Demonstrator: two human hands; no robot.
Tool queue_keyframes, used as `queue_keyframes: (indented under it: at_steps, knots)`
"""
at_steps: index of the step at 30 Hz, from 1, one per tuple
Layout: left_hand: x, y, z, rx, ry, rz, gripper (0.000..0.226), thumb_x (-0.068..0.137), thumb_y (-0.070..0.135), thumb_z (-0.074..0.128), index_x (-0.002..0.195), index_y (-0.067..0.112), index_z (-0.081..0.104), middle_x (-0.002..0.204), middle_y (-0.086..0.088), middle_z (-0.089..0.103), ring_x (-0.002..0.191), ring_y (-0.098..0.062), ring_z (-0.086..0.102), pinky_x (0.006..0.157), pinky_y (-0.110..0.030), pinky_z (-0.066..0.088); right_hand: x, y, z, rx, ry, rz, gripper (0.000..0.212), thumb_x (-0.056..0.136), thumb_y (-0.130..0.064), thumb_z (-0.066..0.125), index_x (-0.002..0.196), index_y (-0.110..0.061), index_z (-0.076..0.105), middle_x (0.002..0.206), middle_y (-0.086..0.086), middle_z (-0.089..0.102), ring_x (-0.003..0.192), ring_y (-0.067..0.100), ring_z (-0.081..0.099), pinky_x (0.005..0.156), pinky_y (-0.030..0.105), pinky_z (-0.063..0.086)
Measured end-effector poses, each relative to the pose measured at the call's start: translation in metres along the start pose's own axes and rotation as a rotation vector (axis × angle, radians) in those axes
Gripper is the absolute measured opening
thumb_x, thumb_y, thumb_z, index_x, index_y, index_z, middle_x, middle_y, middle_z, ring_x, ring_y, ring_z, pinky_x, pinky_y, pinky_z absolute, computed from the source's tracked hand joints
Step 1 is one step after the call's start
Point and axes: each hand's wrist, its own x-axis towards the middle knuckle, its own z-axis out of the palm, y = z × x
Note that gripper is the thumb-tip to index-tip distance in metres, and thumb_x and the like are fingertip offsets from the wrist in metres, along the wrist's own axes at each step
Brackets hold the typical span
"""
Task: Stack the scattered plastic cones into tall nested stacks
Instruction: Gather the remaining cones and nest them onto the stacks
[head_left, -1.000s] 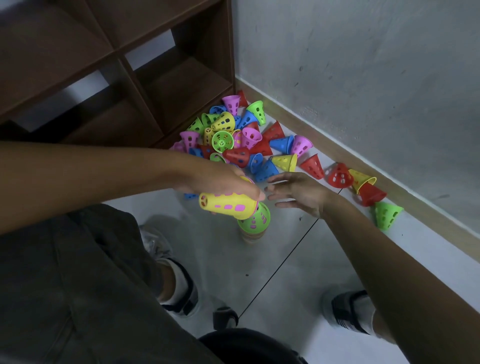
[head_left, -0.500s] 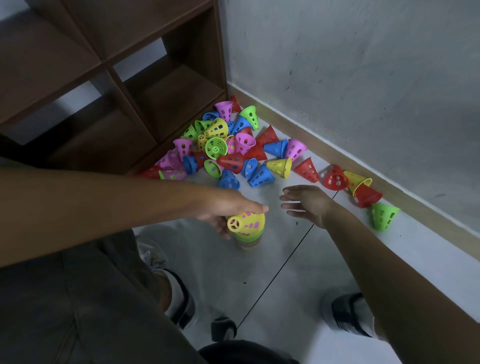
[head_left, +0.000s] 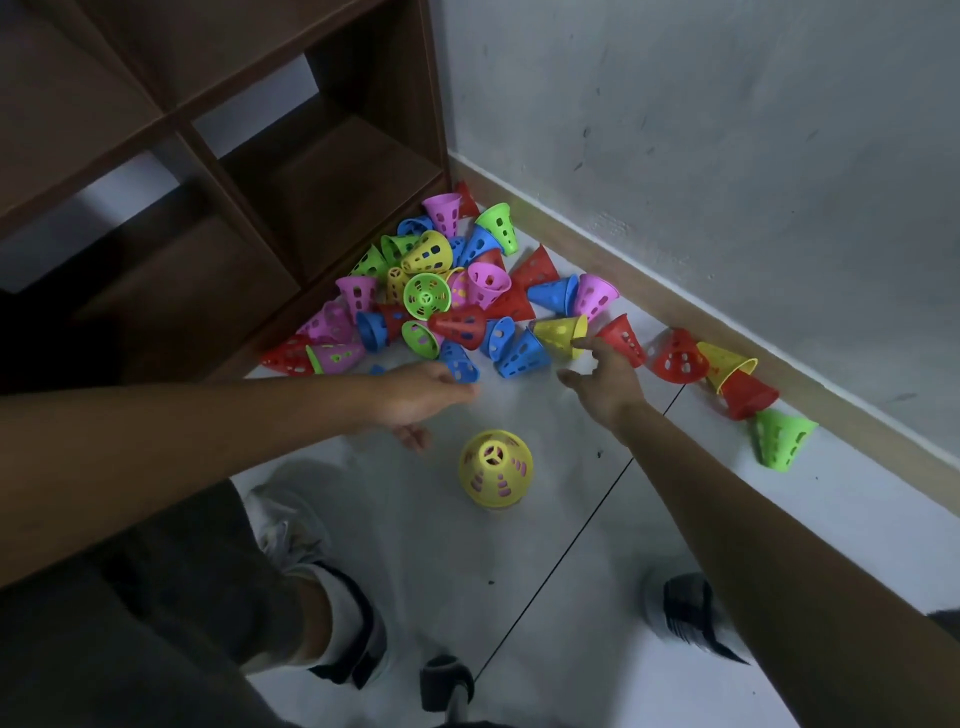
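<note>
Both hands reach with loose, empty fingers to the near edge of the cone pile (head_left: 457, 291), the left hand (head_left: 415, 397) apparently touching a blue cone (head_left: 460, 364), the right hand (head_left: 605, 382) at a yellow cone (head_left: 561, 332), with bare floor (head_left: 545, 597) around the yellow-topped stack (head_left: 496, 467) behind them.

You're in a plain indoor room — prob. a home or playroom corner. Dark wood cube shelf unit (head_left: 249, 171) stands vs. a scuffed grey painted wall (head_left: 727, 156) w/ a tan skirting board (head_left: 649, 291). Pale tiled floor (head_left: 571, 597) w/ thin dark grout lines, and a heap of bright toy cones (head_left: 447, 291) — domestic, not a lab or shop.
</note>
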Motion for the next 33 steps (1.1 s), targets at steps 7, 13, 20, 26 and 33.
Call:
queue_keyframes:
  at_steps: [7, 13, 20, 26, 33]
  knots:
    - [0.056, -0.01, -0.014, -0.117, 0.139, 0.08, 0.049, 0.096, 0.038, 0.059, 0.14, 0.026, 0.04, 0.127, -0.009, 0.054, 0.077, -0.027, 0.066, 0.069, -0.036, 0.054, 0.049, 0.002, 0.024, -0.153, -0.089, -0.01, 0.068, 0.081, -0.034, 0.078, 0.141, -0.028, 0.046, 0.137, 0.011, 0.054, 0.123, 0.033, 0.052, 0.101, 0.049, 0.047]
    - [0.088, -0.019, -0.002, -0.422, 0.134, -0.03, 0.053, 0.097, 0.03, 0.061, 0.144, 0.028, 0.038, 0.127, -0.008, 0.054, 0.086, -0.032, 0.064, 0.077, -0.041, 0.054, 0.073, 0.004, 0.04, -0.275, -0.086, 0.027, 0.057, 0.085, -0.043, 0.074, 0.135, -0.022, 0.056, 0.136, 0.01, 0.057, 0.126, 0.031, 0.05, 0.108, 0.043, 0.041]
    - [0.108, -0.031, 0.0, -0.957, 0.168, -0.094, 0.02, 0.098, 0.026, 0.058, 0.117, 0.021, 0.053, 0.112, -0.004, 0.052, 0.084, -0.023, 0.058, 0.067, -0.034, 0.05, 0.08, 0.014, 0.046, -0.238, 0.032, -0.015, 0.02, 0.093, -0.013, 0.066, 0.11, -0.004, 0.072, 0.115, 0.008, 0.065, 0.104, 0.022, 0.061, 0.078, 0.017, 0.041]
    - [0.113, -0.037, -0.001, -1.19, 0.217, -0.103, 0.014, 0.098, 0.022, 0.058, 0.105, 0.01, 0.061, 0.097, -0.006, 0.06, 0.077, -0.017, 0.058, 0.063, -0.031, 0.048, 0.078, 0.017, 0.047, -0.118, 0.072, -0.087, 0.017, 0.088, -0.012, 0.072, 0.103, -0.004, 0.075, 0.114, 0.0, 0.067, 0.106, 0.017, 0.063, 0.094, 0.024, 0.047]
    - [0.102, -0.039, -0.005, -0.916, 0.417, -0.128, 0.018, 0.089, 0.019, 0.069, 0.102, 0.007, 0.068, 0.095, -0.009, 0.067, 0.069, -0.016, 0.057, 0.054, -0.028, 0.046, 0.078, 0.012, 0.041, -0.062, 0.104, 0.035, 0.02, 0.091, -0.02, 0.07, 0.101, -0.004, 0.075, 0.086, 0.007, 0.067, 0.083, 0.02, 0.061, 0.068, 0.021, 0.039]
